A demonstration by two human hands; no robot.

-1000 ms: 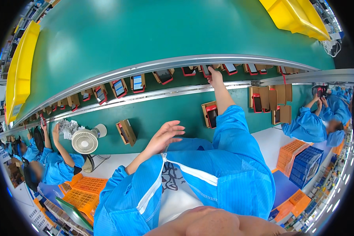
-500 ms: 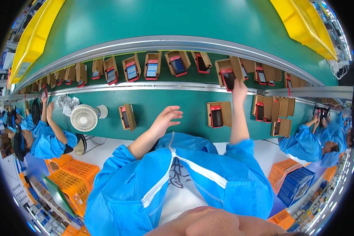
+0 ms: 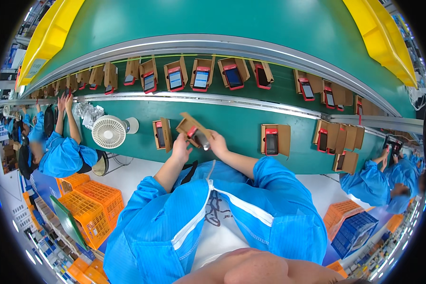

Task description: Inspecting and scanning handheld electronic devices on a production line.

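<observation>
A cardboard tray with a red-edged handheld device in it is held up just left of the frame's centre, tilted, above the green work surface. It is gripped from both sides: the left hand is closed on its lower left edge, fingers curled upward against the cardboard, and the right hand is closed on its lower right side, thumb laid by the device. The tray is thus kept between the two hands, slightly above them in the picture, with the device tucked in the gap where the fingertips nearly meet. Both forearms are seen in blue sleeves, rising from the lower edge.

Just left of the left hand, a second tray with a device is lying on the green surface, near but not touching. To the right, well apart from the right hand, another open tray with a device is lying flat. A row of such trays is carried along the upper belt across the top of the frame. A small white fan is stood at centre left. Orange crates are stacked at lower left. Other workers in blue are seen at far left and far right.
</observation>
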